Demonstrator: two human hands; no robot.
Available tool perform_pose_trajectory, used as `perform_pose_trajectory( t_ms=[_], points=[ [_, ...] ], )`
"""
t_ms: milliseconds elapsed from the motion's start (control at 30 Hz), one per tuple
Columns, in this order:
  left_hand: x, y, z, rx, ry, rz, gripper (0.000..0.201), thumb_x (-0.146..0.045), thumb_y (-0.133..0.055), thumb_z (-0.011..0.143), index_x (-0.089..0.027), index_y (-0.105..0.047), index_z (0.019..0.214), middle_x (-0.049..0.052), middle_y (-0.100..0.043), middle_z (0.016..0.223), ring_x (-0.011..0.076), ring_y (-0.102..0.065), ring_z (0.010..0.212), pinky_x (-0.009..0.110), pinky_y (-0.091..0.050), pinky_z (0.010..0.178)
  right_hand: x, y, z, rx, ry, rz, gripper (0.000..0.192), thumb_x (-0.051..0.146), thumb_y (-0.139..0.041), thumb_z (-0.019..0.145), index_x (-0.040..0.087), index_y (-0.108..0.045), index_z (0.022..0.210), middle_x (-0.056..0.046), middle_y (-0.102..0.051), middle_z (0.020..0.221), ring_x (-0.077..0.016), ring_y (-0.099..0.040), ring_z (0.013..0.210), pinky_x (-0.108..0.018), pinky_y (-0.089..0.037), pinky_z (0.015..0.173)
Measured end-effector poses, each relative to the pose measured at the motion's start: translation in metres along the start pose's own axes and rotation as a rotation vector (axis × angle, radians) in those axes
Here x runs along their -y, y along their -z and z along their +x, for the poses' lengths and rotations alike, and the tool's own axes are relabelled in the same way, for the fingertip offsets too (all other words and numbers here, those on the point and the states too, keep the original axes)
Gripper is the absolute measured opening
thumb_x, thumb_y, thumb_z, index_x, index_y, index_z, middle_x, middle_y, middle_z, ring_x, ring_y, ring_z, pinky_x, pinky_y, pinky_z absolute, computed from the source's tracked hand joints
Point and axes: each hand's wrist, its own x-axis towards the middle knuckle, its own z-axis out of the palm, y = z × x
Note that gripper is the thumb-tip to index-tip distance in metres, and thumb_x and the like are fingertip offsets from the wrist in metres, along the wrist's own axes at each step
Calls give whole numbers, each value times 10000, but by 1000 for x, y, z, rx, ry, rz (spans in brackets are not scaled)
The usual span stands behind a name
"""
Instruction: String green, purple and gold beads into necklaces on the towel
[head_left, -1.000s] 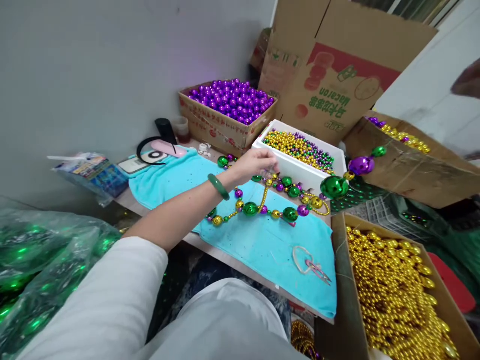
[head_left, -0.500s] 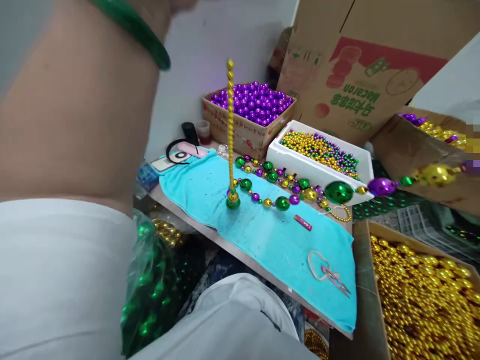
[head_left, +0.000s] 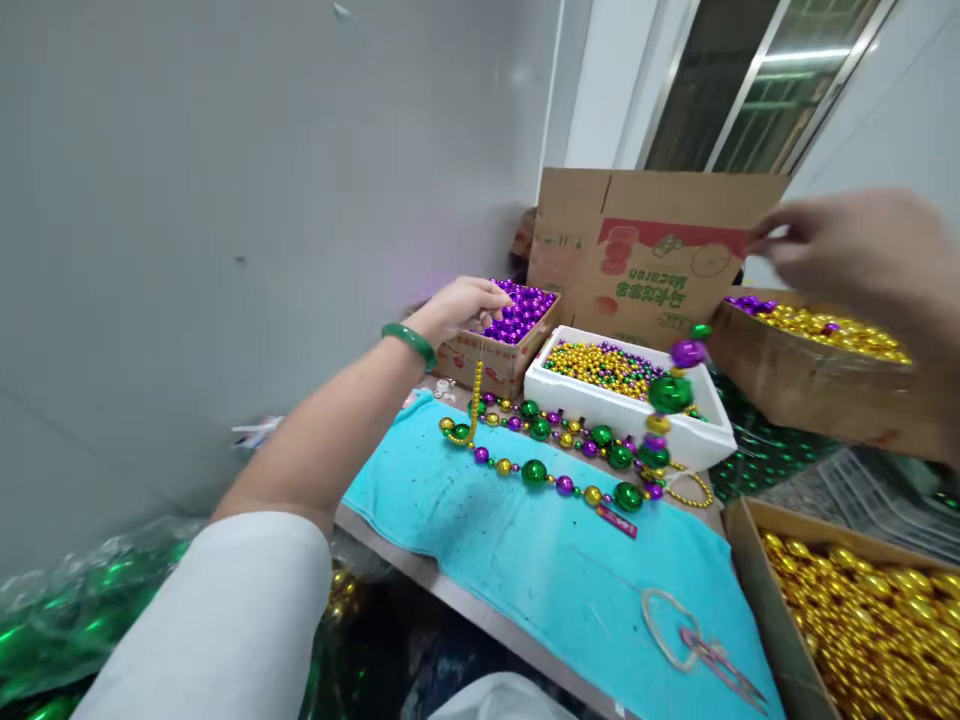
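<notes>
My left hand (head_left: 466, 305), a green bangle on its wrist, is closed in a pinch in front of the purple beads (head_left: 517, 320). From its fingertips a thin thread runs down to a hanging row of small gold beads (head_left: 478, 395). Those beads join a strand of large green, purple and gold beads (head_left: 534, 473) lying across the blue towel (head_left: 480, 530). At the right, the strand's other end (head_left: 670, 395) rises into the air. My right hand (head_left: 862, 250) is raised and motion-blurred, thumb and fingers pinched together; what they hold cannot be made out.
Behind the towel stand a carton (head_left: 487, 365) of purple beads and a white foam box (head_left: 637, 420) of mixed beads. More finished-looking strands (head_left: 540, 428) lie before them. A box of gold beads (head_left: 862, 620) is at right. Pink scissors (head_left: 720, 665) and a small pink packet (head_left: 616, 522) rest on the towel.
The view has tilted up. My left hand has come down and forward into view. My right hand has appeared at right. The gold bead column has dropped and now hangs shorter from a thread.
</notes>
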Motion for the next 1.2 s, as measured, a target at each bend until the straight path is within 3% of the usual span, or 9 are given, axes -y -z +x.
perform_pose_trajectory(
  t_ms=[133, 200, 400, 600, 800, 933, 1100, 1200],
  points=[
    [17, -32, -4, 60, -41, -126, 166, -183, -694, 822, -154, -610, 683, 17, -619, 686, 51, -479, 473, 251, -334, 494, 49, -34, -18, 185, 260, 29, 346, 335, -539, 886, 211, -747, 1133, -93, -732, 1097, -207, -639, 989, -344, -371, 697],
    [17, -51, -8, 92, -73, -182, 151, -170, -656, 846, -154, -617, 701, 25, -650, 747, 36, -473, 473, 237, -345, 486, 73, -47, -27, 206, 337, 67, 311, 297, -549, 868, 245, -752, 1098, -74, -741, 1033, -204, -640, 933, -317, -377, 675],
    [23, -94, -16, 245, -65, -379, 102, -191, -607, 871, -168, -612, 772, 13, -681, 787, 25, -466, 466, 203, -363, 460, 107, -51, -37, 199, 434, 136, 285, 301, -506, 852, 245, -733, 1014, -66, -714, 924, -208, -609, 861, -303, -342, 659],
    [42, -107, -24, 306, -20, -370, 69, -183, -639, 843, -152, -669, 789, 19, -689, 795, 29, -473, 491, 203, -391, 498, 108, -46, -32, 151, 389, 128, 315, 259, -459, 879, 221, -702, 1075, -75, -696, 954, -205, -596, 915, -310, -351, 705],
    [56, -116, -21, 166, -18, -329, 83, -139, -643, 843, -148, -723, 825, -8, -615, 644, 39, -493, 491, 201, -385, 504, 105, -48, -29, 83, 347, 100, 283, 254, -517, 872, 199, -707, 1074, -87, -707, 974, -235, -618, 958, -334, -406, 753],
    [65, -110, -16, 73, -68, -321, 92, -131, -633, 848, -148, -691, 779, -23, -601, 631, 23, -446, 439, 194, -317, 444, 95, -32, -22, -10, 259, 74, 306, 232, -509, 873, 168, -715, 1090, -124, -714, 1032, -259, -632, 998, -371, -424, 774],
    [73, -98, -17, 57, -30, -196, 92, -188, -641, 859, -165, -667, 774, -59, -492, 480, 22, -338, 367, 199, -205, 395, 80, -14, -7, -42, 180, 47, 321, 237, -530, 853, 154, -724, 1094, -124, -714, 1070, -265, -624, 1056, -376, -445, 802],
    [76, -96, -16, 54, -13, -207, 111, -199, -624, 862, -167, -627, 756, -41, -535, 528, 31, -417, 391, 195, -246, 404, 75, -16, -2, -21, 165, 22, 311, 247, -557, 848, 149, -729, 1087, -110, -717, 1038, -272, -623, 1065, -387, -461, 830]
  ],
)
